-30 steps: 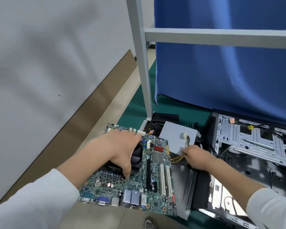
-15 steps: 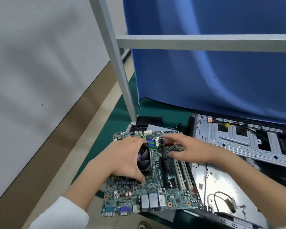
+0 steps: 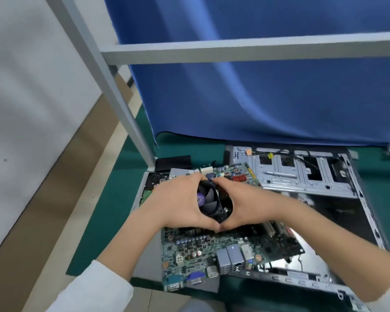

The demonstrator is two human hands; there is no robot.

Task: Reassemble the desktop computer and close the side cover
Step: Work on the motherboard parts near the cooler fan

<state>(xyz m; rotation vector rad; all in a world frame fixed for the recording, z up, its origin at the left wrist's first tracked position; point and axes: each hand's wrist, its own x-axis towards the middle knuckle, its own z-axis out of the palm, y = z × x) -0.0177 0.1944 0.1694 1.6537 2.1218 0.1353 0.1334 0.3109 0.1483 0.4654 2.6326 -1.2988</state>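
A green motherboard [image 3: 212, 251] hangs tilted over the left part of the open computer case [image 3: 324, 212]. Its port side faces me. On the board sits a black cooler fan [image 3: 208, 202] with a purple hub. My left hand [image 3: 178, 203] grips the fan from the left. My right hand [image 3: 241, 203] grips it from the right, and the fingertips of both hands meet below it. The case lies on its side with its metal drive bay [image 3: 302, 174] at the back.
A grey power supply [image 3: 178, 171] and a black part [image 3: 173, 163] lie behind the board, on a grey panel [image 3: 142, 190] on the green mat [image 3: 113, 199]. A grey frame post [image 3: 113, 91] and crossbar stand in front of a blue curtain [image 3: 257, 86]. A wall is at left.
My right hand has left the power supply cables and come to grip the fan. The motherboard has shifted right, toward the case. My view has swung to the right.
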